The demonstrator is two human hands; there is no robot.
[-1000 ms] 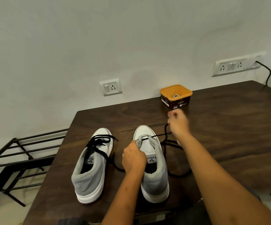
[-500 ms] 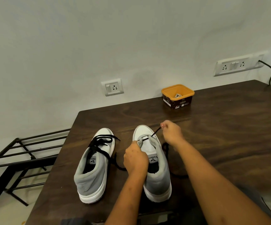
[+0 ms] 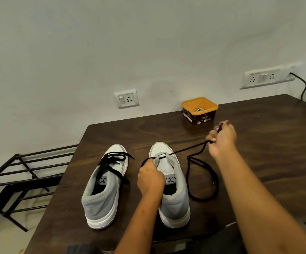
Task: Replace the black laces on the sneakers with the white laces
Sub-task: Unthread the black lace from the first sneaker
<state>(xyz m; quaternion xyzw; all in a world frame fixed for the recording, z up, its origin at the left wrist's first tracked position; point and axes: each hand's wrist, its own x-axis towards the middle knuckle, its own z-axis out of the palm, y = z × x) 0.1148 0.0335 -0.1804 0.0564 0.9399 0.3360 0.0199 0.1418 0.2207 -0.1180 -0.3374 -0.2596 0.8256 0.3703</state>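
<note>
**Lace Taut at the Last Eyelets**

The right hand (image 3: 222, 138) pinched the black lace (image 3: 202, 199), taut from the right sneaker (image 3: 174, 198). The left hand (image 3: 151, 177) gripped that shoe's upper. A hard tug could have dragged the shoe or jammed the lace tip. Slack lay looped on the counter (image 3: 258, 162). The left sneaker (image 3: 102, 195) was laced. A far orange tub (image 3: 200, 107) held something pale.

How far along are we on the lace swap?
Done: the right sneaker is unlaced down to its last eyelet row. In hand: the right hand pulls its black lace out while the left hand grips the upper. Left: the left sneaker is fully strung with black lacing; no white lace is threaded yet.
</note>
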